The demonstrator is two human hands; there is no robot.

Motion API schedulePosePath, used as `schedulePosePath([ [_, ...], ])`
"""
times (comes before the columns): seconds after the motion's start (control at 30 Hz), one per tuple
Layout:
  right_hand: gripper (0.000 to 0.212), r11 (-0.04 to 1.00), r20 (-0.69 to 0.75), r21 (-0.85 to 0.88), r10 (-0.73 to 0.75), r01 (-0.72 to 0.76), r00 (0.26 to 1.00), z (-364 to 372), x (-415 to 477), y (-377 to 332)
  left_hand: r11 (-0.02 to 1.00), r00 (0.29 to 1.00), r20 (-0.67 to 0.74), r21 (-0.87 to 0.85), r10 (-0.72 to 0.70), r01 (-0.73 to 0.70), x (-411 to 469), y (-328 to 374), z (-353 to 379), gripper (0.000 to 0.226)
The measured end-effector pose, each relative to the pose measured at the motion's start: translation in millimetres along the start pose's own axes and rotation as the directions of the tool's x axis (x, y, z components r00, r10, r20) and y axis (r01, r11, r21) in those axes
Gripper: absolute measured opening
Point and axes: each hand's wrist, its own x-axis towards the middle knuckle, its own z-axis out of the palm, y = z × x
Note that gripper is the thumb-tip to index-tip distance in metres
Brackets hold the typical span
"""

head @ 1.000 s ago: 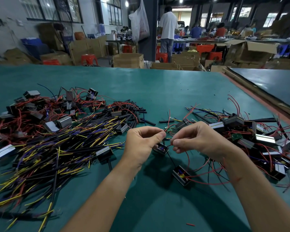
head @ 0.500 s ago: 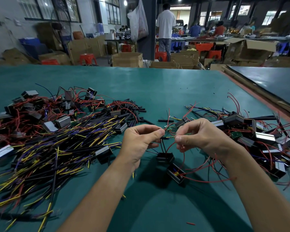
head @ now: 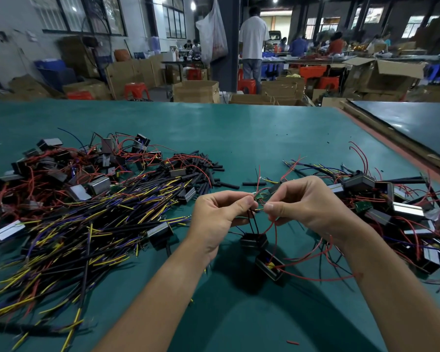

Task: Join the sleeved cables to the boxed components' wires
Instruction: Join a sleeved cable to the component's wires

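My left hand (head: 221,214) pinches the black wires that rise from a small black boxed component (head: 254,240), which hangs just below it. My right hand (head: 305,204) pinches a thin red wire (head: 274,229) close to the left fingertips; the wire ends meet between the thumbs. A second black boxed component (head: 269,268) with a yellow part inside lies on the green table (head: 239,138) under the hands, red wires trailing right. Sleeved black cables with yellow and blue ends (head: 87,224) form a big pile on the left.
Boxed components with red wires are heaped at the far left (head: 61,168) and at the right (head: 396,209). Short black sleeve pieces (head: 208,168) lie behind the hands. Cardboard boxes, red stools and people stand beyond the table's far edge.
The boxed component rose off the table and now hangs from my left hand's wires. Both hands lifted slightly, and the right hand's fingertips stayed close to the left's.
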Motion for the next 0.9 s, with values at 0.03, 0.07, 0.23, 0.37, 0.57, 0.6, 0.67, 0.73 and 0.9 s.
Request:
schedulePosePath([
  [0.03,0.01,1.0,-0.008,-0.01,-0.005,0.005,1.0,0.0,0.3,-0.1,1.0,1.0,-0.01,0.005,0.007,-0.007,0.2,-0.1,-0.3,0.016],
  [0.07,0.009,1.0,-0.014,-0.017,-0.008,0.008,1.0,-0.7,0.2,-0.2,1.0,1.0,-0.023,0.008,0.013,-0.012,0.3,0.1,-0.2,0.017],
  [0.23,0.01,0.999,0.022,-0.002,0.042,-0.042,0.999,-10.3,-3.1,2.2,0.999,0.996,-0.074,0.008,0.048,-0.047,1.0,0.9,0.0,0.014],
  [0.37,0.011,1.0,-0.04,0.006,0.03,-0.03,0.999,-9.6,-1.5,6.3,0.996,0.989,-0.125,0.035,0.085,-0.081,2.1,1.0,0.0,0.012],
  [0.57,0.031,0.986,0.073,0.113,0.111,-0.119,0.991,-6.5,-2.3,5.7,0.995,0.991,-0.111,0.073,0.075,-0.067,2.7,1.8,0.2,0.014],
  [0.6,0.034,0.974,0.079,0.173,0.134,-0.146,0.988,-7.1,-1.1,4.7,0.998,0.997,-0.067,0.06,0.036,-0.032,2.4,2.2,-0.7,0.013],
  [0.67,0.032,0.938,0.016,0.297,0.186,-0.182,0.983,-9.1,8.9,3.9,0.998,0.998,0.045,0.049,-0.049,0.047,2.2,2.3,-1.3,0.013],
  [0.73,0.027,0.931,-0.066,0.29,0.251,-0.222,0.966,-7.0,31.9,2.4,0.992,0.981,0.162,0.086,-0.104,0.091,1.9,0.9,-1.0,0.02],
  [0.9,0.008,0.908,-0.135,-0.295,0.268,-0.297,0.954,19.1,110.2,10.7,0.984,0.932,0.336,0.159,-0.133,0.082,1.8,-1.4,-3.1,0.032],
])
